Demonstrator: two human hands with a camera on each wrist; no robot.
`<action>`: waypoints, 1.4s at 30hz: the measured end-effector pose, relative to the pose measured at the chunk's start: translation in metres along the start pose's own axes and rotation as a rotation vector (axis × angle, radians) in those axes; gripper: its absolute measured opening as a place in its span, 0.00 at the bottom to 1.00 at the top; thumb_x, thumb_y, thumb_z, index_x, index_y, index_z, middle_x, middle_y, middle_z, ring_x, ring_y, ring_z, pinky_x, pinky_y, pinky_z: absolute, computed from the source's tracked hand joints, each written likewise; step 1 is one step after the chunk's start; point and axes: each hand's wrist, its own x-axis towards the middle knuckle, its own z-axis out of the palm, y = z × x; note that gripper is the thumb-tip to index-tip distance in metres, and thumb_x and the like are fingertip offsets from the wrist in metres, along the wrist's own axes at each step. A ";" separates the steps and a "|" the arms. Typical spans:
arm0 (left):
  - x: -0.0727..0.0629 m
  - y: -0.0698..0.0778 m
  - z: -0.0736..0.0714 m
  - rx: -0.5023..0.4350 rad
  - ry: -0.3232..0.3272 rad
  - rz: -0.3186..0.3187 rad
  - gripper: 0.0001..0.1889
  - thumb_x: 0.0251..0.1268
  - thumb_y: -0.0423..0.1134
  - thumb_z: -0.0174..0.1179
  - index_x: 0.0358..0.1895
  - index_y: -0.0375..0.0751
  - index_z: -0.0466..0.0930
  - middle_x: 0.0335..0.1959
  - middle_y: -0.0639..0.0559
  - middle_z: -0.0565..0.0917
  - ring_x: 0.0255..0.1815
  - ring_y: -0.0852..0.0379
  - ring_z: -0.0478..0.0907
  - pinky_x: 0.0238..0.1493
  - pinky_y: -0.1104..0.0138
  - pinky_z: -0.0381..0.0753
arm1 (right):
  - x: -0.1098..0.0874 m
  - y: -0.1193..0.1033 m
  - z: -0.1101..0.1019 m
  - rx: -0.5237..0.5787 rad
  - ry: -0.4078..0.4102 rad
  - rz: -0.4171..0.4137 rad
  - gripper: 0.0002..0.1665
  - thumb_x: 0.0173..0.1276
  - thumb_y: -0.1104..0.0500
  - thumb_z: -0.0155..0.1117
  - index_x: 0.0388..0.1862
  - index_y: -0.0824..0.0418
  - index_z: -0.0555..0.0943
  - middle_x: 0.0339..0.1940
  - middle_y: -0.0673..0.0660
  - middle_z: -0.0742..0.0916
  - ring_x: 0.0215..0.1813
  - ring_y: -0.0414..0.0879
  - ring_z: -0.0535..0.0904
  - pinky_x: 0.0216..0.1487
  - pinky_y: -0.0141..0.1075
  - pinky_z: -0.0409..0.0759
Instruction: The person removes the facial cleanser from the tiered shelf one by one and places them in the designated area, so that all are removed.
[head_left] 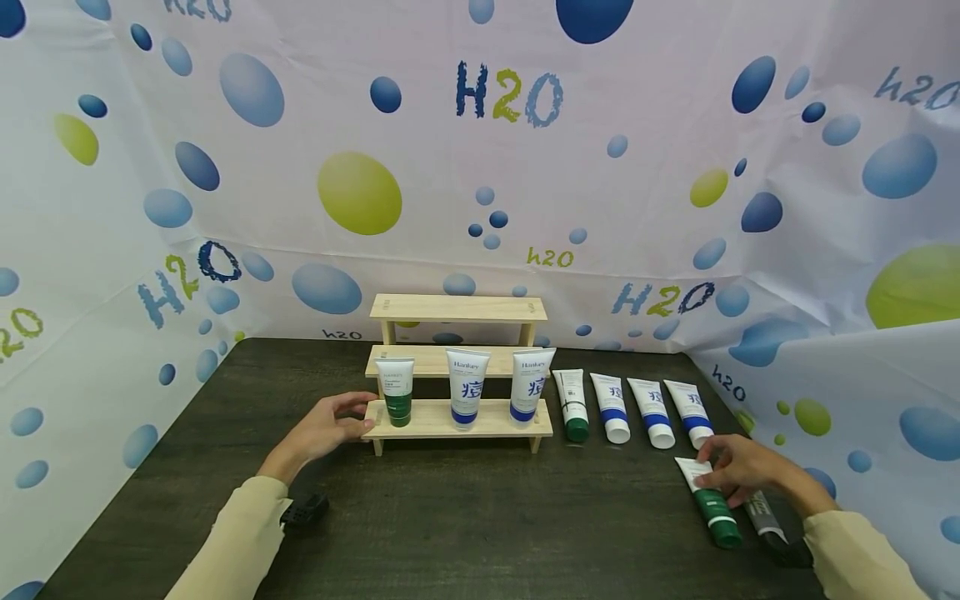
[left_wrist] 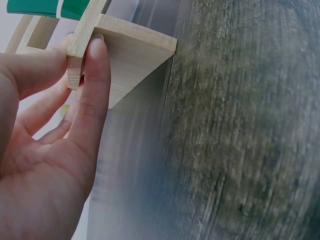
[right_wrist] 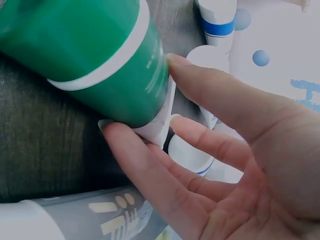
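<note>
My left hand (head_left: 322, 429) pinches the left end of the lowest step of a pale wooden three-step rack (head_left: 431, 419). In the left wrist view, thumb and finger hold the board end (left_wrist: 82, 47) between them. My right hand (head_left: 742, 467) grips a white tube with a green lower half (head_left: 712, 504) at the table's right side. Its thumb and fingertips lie on opposite sides of the green tube (right_wrist: 110, 55) in the right wrist view. Standing on the lowest step are a green-and-white tube (head_left: 395, 392) and two white tubes with blue bands, one left (head_left: 467, 387), one right (head_left: 531, 383).
Right of the rack lie a green-capped white tube (head_left: 572, 404) and three blue-banded tubes, the nearest to it (head_left: 611, 408) first in line. A grey tube with a black cap (head_left: 765, 515) lies beside my right hand. Patterned sheeting (head_left: 510, 208) hangs behind the dark table (head_left: 465, 517).
</note>
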 end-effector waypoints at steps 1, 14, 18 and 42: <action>0.000 0.000 0.000 -0.002 0.001 -0.001 0.31 0.71 0.40 0.66 0.74 0.36 0.69 0.70 0.30 0.73 0.63 0.39 0.81 0.59 0.50 0.84 | 0.000 -0.001 0.000 -0.003 0.001 0.001 0.25 0.65 0.56 0.77 0.52 0.68 0.76 0.34 0.59 0.84 0.31 0.47 0.84 0.33 0.42 0.89; 0.002 -0.001 0.000 -0.007 -0.004 -0.004 0.31 0.71 0.41 0.67 0.74 0.35 0.70 0.70 0.29 0.72 0.61 0.40 0.82 0.57 0.53 0.85 | -0.007 -0.042 -0.019 -0.096 0.090 -0.138 0.23 0.68 0.59 0.73 0.52 0.73 0.78 0.35 0.59 0.85 0.32 0.49 0.83 0.32 0.42 0.89; 0.002 -0.001 -0.001 -0.020 -0.006 -0.003 0.31 0.72 0.40 0.66 0.74 0.36 0.69 0.70 0.29 0.72 0.61 0.40 0.82 0.56 0.55 0.85 | -0.005 -0.063 -0.021 -0.093 0.113 -0.208 0.21 0.69 0.58 0.72 0.52 0.72 0.79 0.37 0.59 0.86 0.33 0.49 0.84 0.31 0.41 0.88; 0.000 0.002 0.000 -0.021 -0.006 -0.027 0.31 0.72 0.40 0.66 0.74 0.37 0.69 0.70 0.31 0.73 0.61 0.43 0.82 0.58 0.52 0.84 | 0.033 -0.159 0.027 0.043 0.147 -0.569 0.20 0.72 0.59 0.69 0.57 0.69 0.80 0.50 0.66 0.87 0.43 0.48 0.87 0.43 0.39 0.89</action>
